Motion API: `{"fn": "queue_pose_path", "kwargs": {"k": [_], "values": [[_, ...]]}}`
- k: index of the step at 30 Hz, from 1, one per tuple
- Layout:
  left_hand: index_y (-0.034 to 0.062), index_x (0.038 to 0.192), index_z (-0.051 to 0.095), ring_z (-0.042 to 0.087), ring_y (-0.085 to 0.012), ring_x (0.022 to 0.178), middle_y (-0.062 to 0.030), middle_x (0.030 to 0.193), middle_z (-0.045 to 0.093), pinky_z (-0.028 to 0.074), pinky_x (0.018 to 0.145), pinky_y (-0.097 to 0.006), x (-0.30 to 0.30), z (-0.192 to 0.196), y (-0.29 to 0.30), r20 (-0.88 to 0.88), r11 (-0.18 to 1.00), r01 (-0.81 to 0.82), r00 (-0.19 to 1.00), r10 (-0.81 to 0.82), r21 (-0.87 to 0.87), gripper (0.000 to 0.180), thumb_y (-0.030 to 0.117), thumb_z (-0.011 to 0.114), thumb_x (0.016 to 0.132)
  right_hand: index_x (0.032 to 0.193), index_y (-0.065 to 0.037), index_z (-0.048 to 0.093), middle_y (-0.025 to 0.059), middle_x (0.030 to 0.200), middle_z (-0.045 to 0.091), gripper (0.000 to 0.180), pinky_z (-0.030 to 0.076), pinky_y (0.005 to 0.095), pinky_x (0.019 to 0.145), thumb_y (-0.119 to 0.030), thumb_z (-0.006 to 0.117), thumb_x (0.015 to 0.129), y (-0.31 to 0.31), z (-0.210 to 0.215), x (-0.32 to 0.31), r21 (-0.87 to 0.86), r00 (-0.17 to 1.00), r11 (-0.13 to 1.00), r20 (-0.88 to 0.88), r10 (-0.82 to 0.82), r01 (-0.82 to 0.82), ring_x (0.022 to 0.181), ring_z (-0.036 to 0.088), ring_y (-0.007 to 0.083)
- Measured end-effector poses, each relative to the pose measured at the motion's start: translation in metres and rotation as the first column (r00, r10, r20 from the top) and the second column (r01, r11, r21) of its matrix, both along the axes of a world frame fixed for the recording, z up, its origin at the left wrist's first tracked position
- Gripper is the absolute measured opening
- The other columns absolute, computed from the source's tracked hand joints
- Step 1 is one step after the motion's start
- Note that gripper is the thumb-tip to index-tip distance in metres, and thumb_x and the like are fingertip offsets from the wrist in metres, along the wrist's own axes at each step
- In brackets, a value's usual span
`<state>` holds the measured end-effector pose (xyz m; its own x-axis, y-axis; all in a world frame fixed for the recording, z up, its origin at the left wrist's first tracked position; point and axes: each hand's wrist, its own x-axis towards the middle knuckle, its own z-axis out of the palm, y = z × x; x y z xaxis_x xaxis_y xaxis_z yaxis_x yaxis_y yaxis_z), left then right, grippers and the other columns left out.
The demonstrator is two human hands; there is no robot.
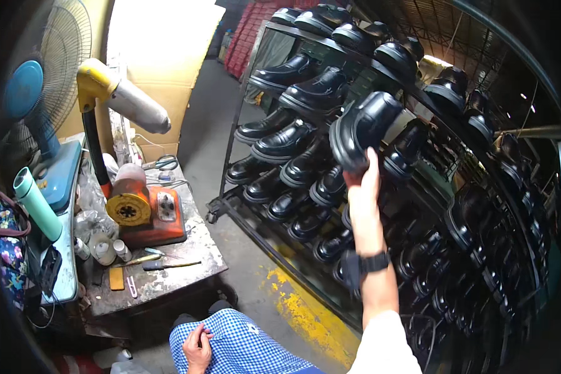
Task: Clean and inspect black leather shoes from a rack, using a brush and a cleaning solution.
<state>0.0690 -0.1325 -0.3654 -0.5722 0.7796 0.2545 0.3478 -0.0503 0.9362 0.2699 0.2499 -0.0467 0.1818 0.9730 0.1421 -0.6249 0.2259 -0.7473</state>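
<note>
By the dark metal rack (pixel 245 103), the glossy black leather-look shoe (pixel 363 128), gripped by the right hand's fingers (pixel 372 167), should be kept from scraping.

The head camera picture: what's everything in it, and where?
Thick-soled shiny shoe: one, black, in the right hand
Tiered metal rack: one, dark, right side
Other shiny shoes: many, black, on the rack
Worn worktable: one, grey, left
Bench machine with tube-ended arm: one, orange and yellow, on the worktable
Small hand tools: several, mixed colours, on the worktable
Round-caged fan: one, blue, upper left
Cylindrical bottle: one, mint green, left
Flowered fabric bag: one, multicoloured, left edge
Cardboard sheet: one, tan, behind the worktable
Checked cloth: one, blue and white, bottom centre
Wristband: one, black, below the right hand
Left hand: one, bare, by the checked cloth
Right hand: one, bare, holding the shoe
</note>
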Motion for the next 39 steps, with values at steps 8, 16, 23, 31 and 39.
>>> {"fn": "queue_pose_path", "kwargs": {"k": [8, 16, 23, 31, 39], "values": [[-0.0002, 0.12, 0.051, 0.065, -0.0166, 0.07, -0.0129, 0.089, 0.064, 0.053, 0.062, -0.025, -0.004, 0.033, 0.006, 0.508, 0.991, 0.019, 0.86, 0.051, -0.131, 0.03, 0.006, 0.047, 0.091, 0.125, 0.001, 0.043, 0.0091, 0.122, 0.052, 0.054, 0.04, 0.0394, 0.098, -0.021, 0.064, 0.081, -0.195, -0.137, -0.007, 0.005, 0.914, 0.923, 0.145, 0.379, -0.384, 0.111, 0.052, 0.0235], [0.0039, 0.143, 0.003, 0.041, -0.0223, 0.121, -0.0165, 0.137, 0.035, 0.031, 0.103, -0.033, 0.017, 0.116, 0.04, 0.607, 0.947, 0.298, 0.732, -0.31, 0.123, 0.09, 0.014, 0.066, 0.08, 0.135, 0.002, 0.024, 0.0118, 0.131, 0.039, 0.073, 0.029, 0.0342, 0.104, -0.014, 0.067, 0.078, -0.286, -0.196, -0.037, -0.291, 0.689, 0.694, 0.138, 0.711, -0.658, 0.121, 0.04, 0.0206], [-0.0036, 0.136, 0.024, 0.042, -0.0193, 0.12, -0.0132, 0.131, 0.042, 0.031, 0.102, -0.03, 0.006, 0.088, 0.008, 0.838, 0.98, 0.123, 0.509, -0.196, 0.154, 0.077, 0.011, 0.069, 0.076, 0.129, 0.001, 0.042, 0.0041, 0.086, 0.06, 0.048, 0.046, 0.0246, 0.078, -0.007, 0.06, 0.085, -0.279, -0.214, -0.014, -0.451, 0.319, 0.692, 0.654, 0.686, -0.564, 0.08, 0.055, 0.0098], [-0.0075, 0.136, 0.022, 0.04, -0.0213, 0.122, -0.0164, 0.133, 0.04, 0.029, 0.103, -0.032, 0.013, 0.088, -0.007, 0.745, 0.989, 0.145, 0.659, -0.102, 0.008, 0.083, 0.014, 0.072, 0.074, 0.108, -0.001, 0.052, 0.0005, 0.09, 0.055, 0.028, 0.039, 0.0154, 0.059, -0.004, 0.063, 0.083, -0.253, -0.202, -0.051, -0.388, 0.439, 0.738, 0.618, 0.653, -0.552, 0.066, 0.046, 0.0018], [-0.0085, 0.137, 0.02, 0.038, -0.0222, 0.123, -0.0176, 0.134, 0.039, 0.028, 0.104, -0.032, 0.012, 0.086, -0.016, 0.713, 0.982, 0.19, 0.688, -0.137, 0.005, 0.086, 0.015, 0.073, 0.073, 0.082, -0.004, 0.054, -0.0043, 0.057, 0.048, 0.014, 0.027, 0.0159, 0.038, -0.015, 0.063, 0.085, -0.236, -0.187, -0.05, -0.625, 0.331, 0.424, 0.267, 0.905, -0.655, 0.044, 0.038, 0.0008]]}}
